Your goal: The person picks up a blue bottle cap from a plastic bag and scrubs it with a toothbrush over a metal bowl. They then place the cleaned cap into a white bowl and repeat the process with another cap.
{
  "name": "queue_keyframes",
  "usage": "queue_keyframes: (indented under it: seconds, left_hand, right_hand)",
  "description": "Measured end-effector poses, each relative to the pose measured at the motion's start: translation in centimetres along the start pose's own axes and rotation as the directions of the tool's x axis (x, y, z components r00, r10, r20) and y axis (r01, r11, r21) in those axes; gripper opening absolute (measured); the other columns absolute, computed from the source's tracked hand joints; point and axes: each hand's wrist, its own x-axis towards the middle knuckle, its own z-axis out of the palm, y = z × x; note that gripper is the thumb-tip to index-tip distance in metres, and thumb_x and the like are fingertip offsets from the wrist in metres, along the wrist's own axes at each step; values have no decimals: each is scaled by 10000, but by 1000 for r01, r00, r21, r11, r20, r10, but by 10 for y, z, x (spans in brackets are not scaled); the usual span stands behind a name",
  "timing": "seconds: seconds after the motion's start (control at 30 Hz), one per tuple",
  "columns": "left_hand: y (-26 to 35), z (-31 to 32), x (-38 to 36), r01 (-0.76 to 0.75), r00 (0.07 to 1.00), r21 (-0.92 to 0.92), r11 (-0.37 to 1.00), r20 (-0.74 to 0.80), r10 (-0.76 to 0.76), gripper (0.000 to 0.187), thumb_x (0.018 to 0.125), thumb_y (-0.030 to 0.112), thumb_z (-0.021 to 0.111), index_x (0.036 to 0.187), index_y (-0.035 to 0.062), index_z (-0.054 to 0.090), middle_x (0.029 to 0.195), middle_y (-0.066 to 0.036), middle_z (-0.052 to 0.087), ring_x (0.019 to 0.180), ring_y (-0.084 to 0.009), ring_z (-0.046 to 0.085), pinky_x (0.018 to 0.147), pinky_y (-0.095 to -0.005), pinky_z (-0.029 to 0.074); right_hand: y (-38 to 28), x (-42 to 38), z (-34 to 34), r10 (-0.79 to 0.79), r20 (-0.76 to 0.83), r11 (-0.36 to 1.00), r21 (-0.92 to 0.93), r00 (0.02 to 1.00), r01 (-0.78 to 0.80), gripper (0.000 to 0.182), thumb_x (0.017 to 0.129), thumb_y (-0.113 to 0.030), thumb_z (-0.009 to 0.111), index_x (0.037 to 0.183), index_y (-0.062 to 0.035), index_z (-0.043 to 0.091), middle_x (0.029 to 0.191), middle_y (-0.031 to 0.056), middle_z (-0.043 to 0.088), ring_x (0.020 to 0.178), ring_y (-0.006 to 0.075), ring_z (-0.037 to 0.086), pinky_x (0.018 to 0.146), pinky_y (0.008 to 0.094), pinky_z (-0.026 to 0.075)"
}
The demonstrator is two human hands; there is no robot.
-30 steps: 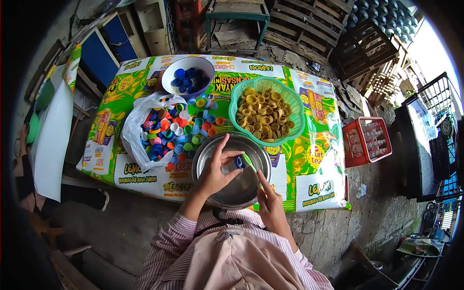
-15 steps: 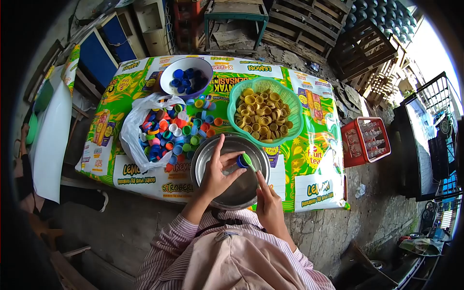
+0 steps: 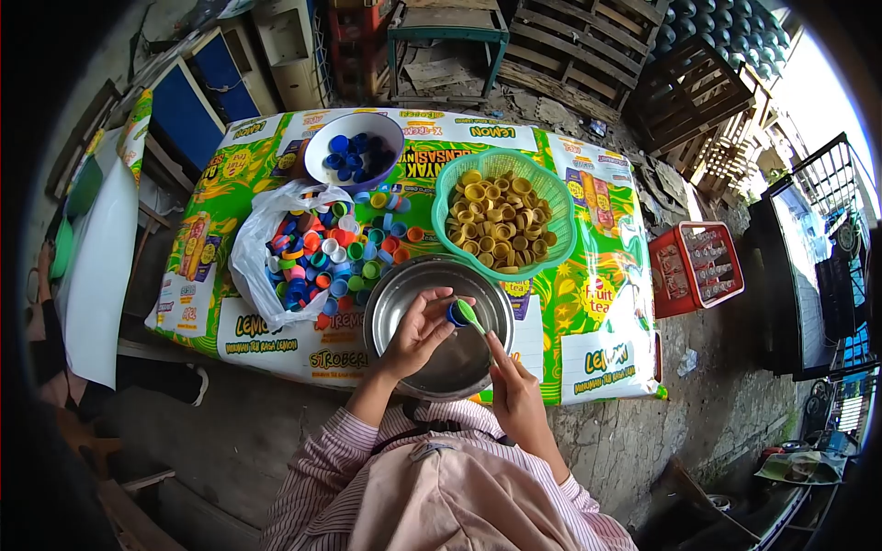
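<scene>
Left hand (image 3: 418, 337) pinches a blue cap (image 3: 453, 317) over the metal basin (image 3: 443, 372); right hand (image 3: 517, 390) grips a green brush (image 3: 469, 314), apparently scrubbing; the next stroke calls for steady hold.

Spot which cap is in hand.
The dark blue cap in the left hand, over the metal bowl, beside the green tool; other caps sit in the basket, white bowl and bag, or loose.

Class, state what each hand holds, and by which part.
Left hand: a blue cap, pinched by its side. Right hand: a green brush, by its handle.
</scene>
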Motion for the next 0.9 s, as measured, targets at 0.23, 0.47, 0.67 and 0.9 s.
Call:
queue_keyframes:
  seconds: [0.23,0.47,0.67,0.9]
  left_hand:
    - [10,2,1,-41,999,-145,989,2,41,443,934,90,460,1328,66,259,1296,-173,460,1146,-185,496,957,-320,423]
    - [13,3,1,-73,997,14,997,30,72,405,940,118,454,1308,55,296,1297,-191,448,1126,-193,511,946,-329,432]
    - [15,3,2,-44,994,-59,997,97,50,285,944,110,445,1216,34,404,1272,-159,484,1139,-178,498,945,-306,426]
    - [14,6,2,34,995,-242,970,95,-12,321,970,222,384,1231,37,414,1278,-217,459,1154,-237,499,960,-354,407]
  right_hand:
    - [-5,-2,2,-46,-35,998,32,998,47,512,863,-9,496,1343,-162,410,785,205,580,622,365,571,565,426,446]
    - [-4,-2,0,-17,-40,1000,20,999,18,498,871,-18,493,1342,-157,410,772,217,577,630,367,575,569,428,444]
    - [-7,-3,4,-68,-101,995,71,993,76,481,882,-41,489,1344,-149,407,742,191,561,598,352,558,556,425,440]
    - [-8,-6,6,-109,-25,990,-92,994,106,510,883,-62,497,1365,-174,375,698,139,512,549,314,532,518,417,428]
